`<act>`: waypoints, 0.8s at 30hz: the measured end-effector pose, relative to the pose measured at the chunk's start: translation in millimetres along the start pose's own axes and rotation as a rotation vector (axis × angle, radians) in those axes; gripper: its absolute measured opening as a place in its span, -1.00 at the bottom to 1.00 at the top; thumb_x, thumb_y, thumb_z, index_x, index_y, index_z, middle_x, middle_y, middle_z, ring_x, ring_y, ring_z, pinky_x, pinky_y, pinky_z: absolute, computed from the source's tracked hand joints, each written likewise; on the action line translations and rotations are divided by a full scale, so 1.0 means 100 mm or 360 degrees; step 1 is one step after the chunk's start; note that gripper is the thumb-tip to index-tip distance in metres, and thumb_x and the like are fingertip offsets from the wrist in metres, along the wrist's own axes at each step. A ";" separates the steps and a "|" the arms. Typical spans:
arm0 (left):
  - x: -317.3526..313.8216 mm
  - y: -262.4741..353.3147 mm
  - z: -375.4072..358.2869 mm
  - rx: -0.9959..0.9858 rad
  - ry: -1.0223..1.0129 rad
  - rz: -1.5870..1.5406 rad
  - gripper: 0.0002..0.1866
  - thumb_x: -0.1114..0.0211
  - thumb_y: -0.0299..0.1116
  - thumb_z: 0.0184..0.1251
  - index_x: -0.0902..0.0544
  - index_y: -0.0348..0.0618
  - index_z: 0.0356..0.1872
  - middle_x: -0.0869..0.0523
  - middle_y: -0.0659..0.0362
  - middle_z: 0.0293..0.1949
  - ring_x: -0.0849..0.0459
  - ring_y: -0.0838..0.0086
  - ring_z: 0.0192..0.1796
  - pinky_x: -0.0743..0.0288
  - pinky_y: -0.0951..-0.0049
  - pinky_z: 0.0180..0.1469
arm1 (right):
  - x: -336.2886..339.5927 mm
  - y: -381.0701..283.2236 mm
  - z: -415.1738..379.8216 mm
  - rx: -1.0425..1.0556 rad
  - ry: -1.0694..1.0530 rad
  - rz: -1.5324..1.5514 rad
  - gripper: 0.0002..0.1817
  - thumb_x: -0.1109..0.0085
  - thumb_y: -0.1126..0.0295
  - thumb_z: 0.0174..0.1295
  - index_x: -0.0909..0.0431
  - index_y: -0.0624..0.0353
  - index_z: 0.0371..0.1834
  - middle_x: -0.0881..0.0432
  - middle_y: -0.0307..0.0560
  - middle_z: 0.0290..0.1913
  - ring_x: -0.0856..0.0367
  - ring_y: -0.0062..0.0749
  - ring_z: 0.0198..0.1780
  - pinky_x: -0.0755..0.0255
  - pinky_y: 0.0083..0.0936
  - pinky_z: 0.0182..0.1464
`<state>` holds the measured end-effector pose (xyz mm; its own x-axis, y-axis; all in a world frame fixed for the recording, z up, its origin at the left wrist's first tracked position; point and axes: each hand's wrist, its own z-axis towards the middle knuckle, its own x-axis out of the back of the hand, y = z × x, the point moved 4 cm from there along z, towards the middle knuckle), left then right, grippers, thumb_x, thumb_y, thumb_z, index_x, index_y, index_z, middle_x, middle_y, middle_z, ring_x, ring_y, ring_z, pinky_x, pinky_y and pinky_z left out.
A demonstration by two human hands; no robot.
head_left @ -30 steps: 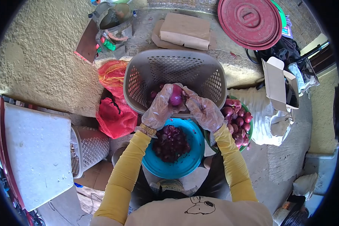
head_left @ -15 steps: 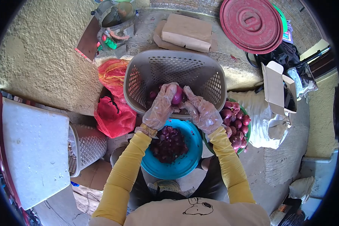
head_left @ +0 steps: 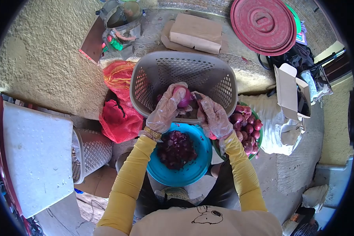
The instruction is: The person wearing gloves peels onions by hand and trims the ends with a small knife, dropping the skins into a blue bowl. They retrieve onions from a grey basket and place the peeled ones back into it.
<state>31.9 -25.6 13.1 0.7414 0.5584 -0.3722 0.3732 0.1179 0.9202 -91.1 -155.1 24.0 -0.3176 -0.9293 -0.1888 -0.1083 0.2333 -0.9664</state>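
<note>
My left hand (head_left: 164, 112), in a clear plastic glove, is closed around a purple-red onion (head_left: 184, 100) over the near rim of a grey perforated basket (head_left: 181, 59). Just right of the onion, my gloved right hand (head_left: 215, 116) is closed with a dark, thin piece at its fingertips and a pinkish end below its palm; this looks like a small knife, mostly hidden. More onions lie partly covered inside the basket. Beneath my hands, a blue basin (head_left: 202, 157) holds a heap of dark red onion skins or pieces (head_left: 177, 149). A green-rimmed bowl (head_left: 259, 137) of red onions (head_left: 247, 129) stands beside my right forearm.
Red mesh sacks (head_left: 122, 122) lie left of the basket. Farther left are another perforated basket (head_left: 94, 149) and a white foam board (head_left: 35, 157). A cardboard piece (head_left: 196, 31) and a red lid (head_left: 259, 23) rest on the ledge; a white sack (head_left: 267, 118) lies at right.
My right hand has drawn slightly down and turned inward beside the onion, its fingers more curled. My left hand still holds the onion, with its fingers farther over the top.
</note>
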 end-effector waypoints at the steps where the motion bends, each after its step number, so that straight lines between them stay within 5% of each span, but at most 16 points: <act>1: 0.01 -0.01 0.01 -0.0003 -0.0012 -0.0042 -0.48 -0.12 0.09 0.62 -0.44 -0.03 0.34 -0.61 0.20 0.06 -0.66 0.52 -0.11 -0.54 0.53 -0.11 | 0.00 0.02 0.01 -0.0005 -0.0014 0.0056 -0.47 0.08 0.04 0.65 -0.39 0.11 0.51 -0.40 -0.44 -0.50 -0.26 -0.77 -0.60 -0.17 -0.71 -0.58; 12: -0.02 0.08 0.02 -0.0056 -0.0026 -0.0141 -0.37 -0.21 0.11 0.53 -0.38 -0.08 0.41 -0.65 0.10 0.14 -0.68 0.47 -0.12 -0.57 0.53 -0.17 | 0.13 0.16 -0.01 -0.0119 -0.0050 -0.0123 -0.54 0.10 0.04 0.65 -0.52 0.13 0.33 -0.45 -0.42 -0.49 -0.31 -0.75 -0.57 -0.22 -0.69 -0.53; 15: 0.07 0.01 0.06 -0.0095 -0.0013 -0.0120 -0.33 -0.25 0.12 0.50 -0.35 -0.11 0.41 -0.66 0.06 0.16 -0.70 0.46 -0.13 -0.57 0.54 -0.18 | 0.13 0.18 0.02 0.0161 -0.0109 0.0258 -0.66 -0.07 0.17 0.60 -0.56 0.19 0.20 -0.57 -0.36 -0.38 -0.50 -0.71 -0.38 -0.43 -0.68 -0.31; 17: 0.03 0.06 0.04 -0.0146 -0.0099 -0.0119 -0.30 -0.29 0.14 0.45 -0.36 -0.11 0.40 -0.66 0.07 0.18 -0.68 0.47 -0.05 -0.55 0.54 -0.14 | 0.00 -0.08 -0.01 0.0390 0.0052 -0.0138 -0.71 -0.24 0.37 0.50 -0.57 0.26 0.17 -0.69 -0.25 -0.22 -0.61 -0.65 -0.14 -0.52 -0.64 -0.01; 24: -0.03 0.07 0.01 -0.0112 -0.0117 0.0141 -0.32 -0.30 0.11 0.45 -0.36 -0.07 0.40 -0.60 0.17 0.21 -0.57 0.55 0.13 -0.50 0.53 -0.01 | 0.01 0.01 0.04 0.0337 0.0200 -0.0158 -0.75 -0.34 0.46 0.40 -0.63 0.34 0.05 -0.75 -0.15 -0.09 -0.65 -0.59 -0.07 -0.55 -0.58 0.08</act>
<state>32.4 -27.2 20.4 0.8097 0.5078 -0.2942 0.2659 0.1295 0.9553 -87.4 -157.4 22.2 -0.4313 -0.8986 -0.0811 0.0507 0.0656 -0.9966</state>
